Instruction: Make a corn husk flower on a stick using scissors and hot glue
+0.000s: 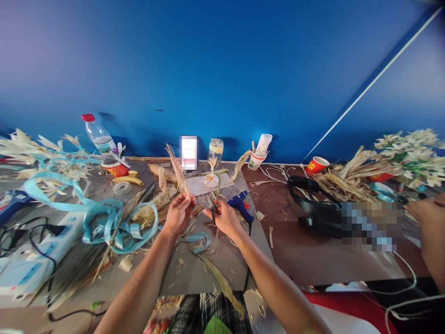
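Observation:
My left hand [179, 213] is closed around the base of a dried corn husk [178, 171], whose pointed end stands up and away from me. In my right hand [225, 217] is a pair of scissors [214, 214], with dark handles around the fingers. The scissors are apart from the husk. Beyond my hands, a small husk flower [212, 163] rises by a white round piece on a white sheet [194, 185]. Just right of my right hand lies a blue glue gun [241, 204].
Light blue ribbon [104, 227] lies coiled at left, near a white power strip [52, 253]. Behind stand a bottle [99, 134], a jar [216, 150] and paper cups [257, 158]. At right are a black headset [313, 204], a husk pile [347, 178] and another person's hand [427, 213].

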A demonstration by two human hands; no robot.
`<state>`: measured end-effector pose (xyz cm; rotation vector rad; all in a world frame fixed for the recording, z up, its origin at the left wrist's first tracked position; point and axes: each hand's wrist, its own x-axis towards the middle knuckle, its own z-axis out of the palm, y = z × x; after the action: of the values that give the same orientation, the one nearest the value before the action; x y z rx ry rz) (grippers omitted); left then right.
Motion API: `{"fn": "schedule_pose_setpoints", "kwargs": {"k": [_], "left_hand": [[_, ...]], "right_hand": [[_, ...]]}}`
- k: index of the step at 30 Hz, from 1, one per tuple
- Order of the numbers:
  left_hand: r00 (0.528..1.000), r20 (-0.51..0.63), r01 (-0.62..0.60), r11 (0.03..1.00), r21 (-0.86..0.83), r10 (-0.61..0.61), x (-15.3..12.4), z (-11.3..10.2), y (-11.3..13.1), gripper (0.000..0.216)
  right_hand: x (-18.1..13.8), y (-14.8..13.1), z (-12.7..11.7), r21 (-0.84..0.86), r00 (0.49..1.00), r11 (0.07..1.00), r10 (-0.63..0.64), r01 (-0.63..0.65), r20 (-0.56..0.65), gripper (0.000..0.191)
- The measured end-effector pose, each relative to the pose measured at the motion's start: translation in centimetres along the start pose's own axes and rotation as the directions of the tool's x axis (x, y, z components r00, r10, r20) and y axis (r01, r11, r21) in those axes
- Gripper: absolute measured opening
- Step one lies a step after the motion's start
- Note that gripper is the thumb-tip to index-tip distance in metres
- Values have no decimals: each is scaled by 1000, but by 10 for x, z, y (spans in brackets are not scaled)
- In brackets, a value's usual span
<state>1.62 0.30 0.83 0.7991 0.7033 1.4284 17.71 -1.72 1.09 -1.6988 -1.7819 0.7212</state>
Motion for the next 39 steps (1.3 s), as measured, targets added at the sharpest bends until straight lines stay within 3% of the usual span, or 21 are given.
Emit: {"fn": "schedule_pose_setpoints", "kwargs": {"k": [7, 15, 25, 31, 39], "left_hand": [[999, -22, -27, 1000, -6, 27, 0, 0, 0, 22], [996, -68, -65, 995, -78, 60, 1, -2, 4, 23], [998, -24, -67, 986, -153, 64, 1, -8, 3, 22], [998, 7, -53, 980, -192, 55, -2, -6, 5, 24], [998, 12, -63, 978, -198, 66, -3, -5, 8, 24]], "right_hand": [[-5, -8, 4, -412, 995, 911, 59, -20, 83, 52], [-3, -29, 2, -604, 987, 796, 72, 31, 146, 44], [8, -51, -1, -715, 967, 696, 139, 57, 213, 36], [9, -53, 3, -735, 979, 672, 70, 96, 191, 42], [12, -44, 13, -627, 965, 763, 20, 154, 261, 51]]}}
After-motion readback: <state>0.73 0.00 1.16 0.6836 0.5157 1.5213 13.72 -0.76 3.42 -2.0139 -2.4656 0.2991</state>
